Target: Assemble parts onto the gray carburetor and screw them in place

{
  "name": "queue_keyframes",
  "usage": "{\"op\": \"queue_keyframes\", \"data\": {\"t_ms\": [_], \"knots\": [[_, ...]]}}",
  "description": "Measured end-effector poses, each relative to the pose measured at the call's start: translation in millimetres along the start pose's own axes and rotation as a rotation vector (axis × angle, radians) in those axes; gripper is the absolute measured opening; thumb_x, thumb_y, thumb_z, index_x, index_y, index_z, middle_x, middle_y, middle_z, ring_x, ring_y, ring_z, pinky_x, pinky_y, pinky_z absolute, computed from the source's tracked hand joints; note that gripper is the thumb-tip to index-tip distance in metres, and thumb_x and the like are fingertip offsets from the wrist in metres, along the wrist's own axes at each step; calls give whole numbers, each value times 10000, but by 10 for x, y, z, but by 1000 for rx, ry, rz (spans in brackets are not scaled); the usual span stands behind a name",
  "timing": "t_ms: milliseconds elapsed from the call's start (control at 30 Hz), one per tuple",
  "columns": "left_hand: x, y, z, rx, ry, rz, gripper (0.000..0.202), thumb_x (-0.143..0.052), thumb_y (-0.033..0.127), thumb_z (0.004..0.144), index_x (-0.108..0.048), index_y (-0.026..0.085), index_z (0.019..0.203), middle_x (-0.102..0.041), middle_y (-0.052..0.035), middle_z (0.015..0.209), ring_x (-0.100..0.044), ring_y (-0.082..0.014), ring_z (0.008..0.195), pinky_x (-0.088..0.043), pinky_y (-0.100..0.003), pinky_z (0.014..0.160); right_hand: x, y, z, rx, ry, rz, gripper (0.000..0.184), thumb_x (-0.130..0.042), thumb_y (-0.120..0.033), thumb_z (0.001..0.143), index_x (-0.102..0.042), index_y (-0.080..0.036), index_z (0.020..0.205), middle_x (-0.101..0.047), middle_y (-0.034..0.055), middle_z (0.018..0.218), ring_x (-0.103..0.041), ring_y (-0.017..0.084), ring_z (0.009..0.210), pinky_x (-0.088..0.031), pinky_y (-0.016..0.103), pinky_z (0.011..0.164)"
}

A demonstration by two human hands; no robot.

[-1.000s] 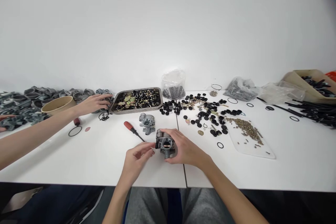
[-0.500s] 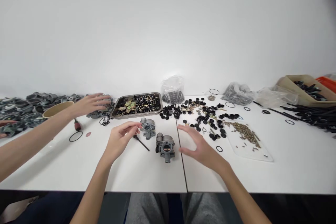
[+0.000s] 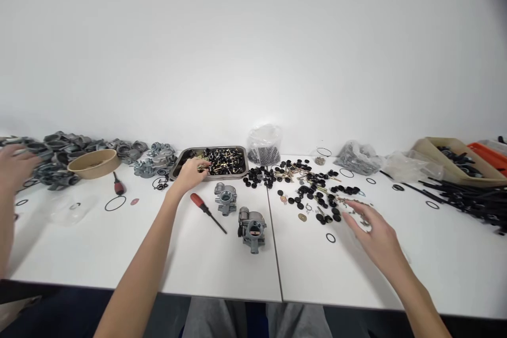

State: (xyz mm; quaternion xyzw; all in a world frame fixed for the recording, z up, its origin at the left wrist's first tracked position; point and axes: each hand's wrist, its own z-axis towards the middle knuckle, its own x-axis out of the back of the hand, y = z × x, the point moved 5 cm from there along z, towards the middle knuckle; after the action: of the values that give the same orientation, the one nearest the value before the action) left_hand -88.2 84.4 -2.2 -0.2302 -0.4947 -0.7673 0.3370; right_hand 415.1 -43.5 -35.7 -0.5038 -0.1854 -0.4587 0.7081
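Note:
My left hand (image 3: 192,173) is at the near left rim of a metal tray (image 3: 226,176) heaped with small black and brass parts. Its fingers bend together among the parts, and what they pinch is too small to make out. My right hand (image 3: 372,229) hovers over the small brass screws (image 3: 366,205) on the right, thumb and fingers apart, holding nothing visible. Between my hands stand two grey metal carburetors, a nearer one (image 3: 253,231) and a farther one (image 3: 225,199). A red-handled screwdriver (image 3: 201,205) lies left of them.
Black knobs (image 3: 303,190) and gold washers (image 3: 302,217) are scattered right of the table seam. Behind are bags of parts (image 3: 264,150) and black hoses (image 3: 463,198). At left are a tan bowl (image 3: 95,169), metal castings (image 3: 63,158) and another person's hand (image 3: 16,166).
My left hand has moved from beside the screwdriver to the tray. My right hand has moved right, from near the carburetor to the brass screws. The other person's arm has withdrawn leftward.

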Motion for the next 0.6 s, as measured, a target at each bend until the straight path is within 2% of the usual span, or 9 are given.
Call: {"op": "queue_keyframes", "data": {"t_ms": [133, 267, 367, 500, 600], "knots": [[-97, -240, 16, -20, 8, 12, 189, -651, 190, 674, -754, 186, 833, -716, -87, 955, -603, -265, 980, -438, -436, 969, -135, -367, 119, 85, 35, 48, 389, -510, -536, 864, -643, -262, 1105, -656, 56, 1171, -609, 273, 1064, -491, 411, 872], [-230, -335, -51, -35, 2, -23, 160, -666, 263, 734, -746, 171, 837, -682, -87, 928, -598, -216, 900, -469, -362, 865, -316, -712, 317, 197, 11, 99, 348, -501, -494, 886, -650, -246, 1078, -661, 72, 1138, -613, 267, 1052, -471, 403, 906], [-297, -374, -47, -39, -29, -55, 160, -652, 285, 766, -742, 159, 801, -656, -74, 876, -578, -171, 795, -466, -304, 761, -461, -921, 420, 225, -27, 141, 318, -511, -469, 894, -651, -254, 1083, -655, 62, 1146, -610, 255, 1050, -467, 392, 909], [-330, -410, -2, -34, -47, -76, 167, -665, 290, 756, -748, 159, 819, -634, -56, 837, -532, -141, 710, -437, -284, 695, -589, -1095, 416, 247, -66, 207, 303, -515, -451, 901, -659, -240, 1064, -662, 66, 1125, -610, 248, 1033, -480, 374, 875], [-352, -402, 22, -48, -66, -92, 134, -655, 267, 746, -728, 154, 748, -636, -55, 816, -522, -140, 694, -420, -285, 682, -588, -1057, 384, 213, -72, 227, 314, -516, -456, 899, -669, -233, 1059, -667, 73, 1116, -610, 249, 1016, -492, 361, 826]]}}
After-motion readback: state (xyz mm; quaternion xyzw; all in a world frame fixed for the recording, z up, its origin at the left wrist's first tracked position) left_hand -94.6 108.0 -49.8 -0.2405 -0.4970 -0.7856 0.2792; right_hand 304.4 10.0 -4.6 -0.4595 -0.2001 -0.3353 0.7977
